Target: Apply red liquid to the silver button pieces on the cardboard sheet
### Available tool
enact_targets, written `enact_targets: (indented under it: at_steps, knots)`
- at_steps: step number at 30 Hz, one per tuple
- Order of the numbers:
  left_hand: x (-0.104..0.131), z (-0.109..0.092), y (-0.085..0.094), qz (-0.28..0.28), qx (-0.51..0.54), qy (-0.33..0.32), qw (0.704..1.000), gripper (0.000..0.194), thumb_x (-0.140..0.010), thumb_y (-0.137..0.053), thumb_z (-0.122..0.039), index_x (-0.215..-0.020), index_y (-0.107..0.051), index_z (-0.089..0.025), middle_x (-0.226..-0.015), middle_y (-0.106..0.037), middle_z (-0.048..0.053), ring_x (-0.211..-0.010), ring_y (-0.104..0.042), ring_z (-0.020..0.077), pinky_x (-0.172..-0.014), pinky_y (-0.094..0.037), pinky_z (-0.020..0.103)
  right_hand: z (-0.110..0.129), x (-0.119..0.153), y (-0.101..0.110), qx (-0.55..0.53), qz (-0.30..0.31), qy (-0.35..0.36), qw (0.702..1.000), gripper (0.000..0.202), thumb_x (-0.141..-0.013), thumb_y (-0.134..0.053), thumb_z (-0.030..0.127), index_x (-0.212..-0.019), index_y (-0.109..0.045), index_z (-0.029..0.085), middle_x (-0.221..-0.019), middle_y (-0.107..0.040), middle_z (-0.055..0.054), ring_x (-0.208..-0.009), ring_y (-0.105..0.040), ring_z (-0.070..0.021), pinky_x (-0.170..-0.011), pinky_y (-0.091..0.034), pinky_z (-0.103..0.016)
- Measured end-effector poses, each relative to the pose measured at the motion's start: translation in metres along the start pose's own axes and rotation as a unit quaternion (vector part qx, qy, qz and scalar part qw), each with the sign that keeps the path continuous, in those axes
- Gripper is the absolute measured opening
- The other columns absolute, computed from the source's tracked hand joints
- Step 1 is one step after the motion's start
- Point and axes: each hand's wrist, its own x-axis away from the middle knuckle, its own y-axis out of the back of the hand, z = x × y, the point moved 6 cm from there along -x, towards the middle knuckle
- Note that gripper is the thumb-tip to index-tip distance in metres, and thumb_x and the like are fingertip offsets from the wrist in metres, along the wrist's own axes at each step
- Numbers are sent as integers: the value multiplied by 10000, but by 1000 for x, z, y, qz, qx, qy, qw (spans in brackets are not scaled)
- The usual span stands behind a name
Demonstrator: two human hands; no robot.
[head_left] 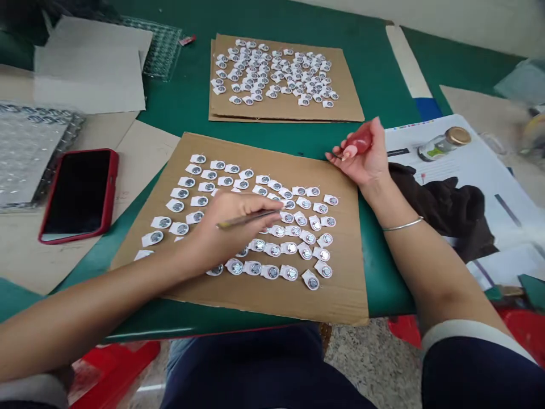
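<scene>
Rows of small white tabs with round silvery discs (310, 280) lie on a brown cardboard sheet (272, 301). Over the middle of them, my left hand (232, 224) is closed round thin metal tweezers (242, 220), whose tips are near a disc at centre right. Beyond the sheet's right back corner, my right hand (368, 153) is turned palm up, its fingers curled round a small red bottle (361, 141) with a pale pink tip pointing left. Part of the rows is hidden under my left hand and forearm.
A second cardboard stack (349, 102) with similar tabs lies at the back. At left are a red-cased phone (79, 193), bubble wrap (29, 153) and grey card (89, 79). On the right, a gold-lidded jar (443, 143) and dark cloth (455, 210) rest on white paper (511, 170).
</scene>
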Motion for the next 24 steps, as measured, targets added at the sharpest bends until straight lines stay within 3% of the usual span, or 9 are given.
enact_targets:
  at_steps: [3,5,7,11,14,19,24]
  knots:
    - [2,-8,-11,4,-58,-137,989,135,-823,-610,-194,-932,-665,-250,-902,-700,-5,-852,-661,150,-758,-554,265,8,10,-9,4,-29,33,999,497,-625,-562,711,-643,-525,216,-597,-580,21,-464,-518,-87,-380,-384,-227]
    - [3,-8,-15,4,-83,-163,983,132,-842,-581,-173,-943,-647,-226,-903,-694,5,-857,-657,147,-759,-546,262,11,19,-25,19,-27,48,998,503,-622,-551,719,-665,-529,218,-609,-587,12,-437,-499,-87,-324,-274,-218]
    - [3,-7,-19,13,-89,-158,983,128,-847,-570,-158,-951,-636,-193,-891,-691,19,-825,-656,144,-735,-540,260,10,26,-45,32,-12,53,998,495,-628,-556,713,-678,-525,221,-631,-594,9,-430,-508,-95,-318,-246,-224]
    - [4,-3,-22,17,-72,-143,987,178,-844,-573,-148,-1016,-614,-173,-891,-687,23,-775,-648,127,-683,-525,244,8,36,-83,40,25,66,997,504,-682,-530,704,-677,-515,200,-703,-621,-6,-405,-510,-90,-334,-314,-238]
    - [5,1,-23,11,-81,-140,987,187,-839,-582,-156,-1019,-617,-189,-876,-690,24,-755,-649,130,-674,-523,246,11,38,-100,25,50,94,994,523,-689,-516,720,-688,-508,197,-656,-598,-3,-419,-518,-93,-343,-332,-234]
    - [4,9,-24,24,-69,-111,991,194,-845,-569,-169,-1028,-626,-201,-894,-695,33,-766,-659,142,-694,-532,262,11,38,-99,11,39,123,992,446,-753,-510,644,-664,-486,207,-581,-535,24,-443,-522,-93,-346,-332,-227]
    - [4,14,-25,34,-59,-102,992,218,-853,-556,-188,-1062,-618,-203,-962,-694,40,-838,-663,159,-739,-547,293,11,39,-94,19,26,134,990,503,-728,-495,695,-631,-470,202,-582,-528,10,-461,-510,-104,-332,-315,-239]
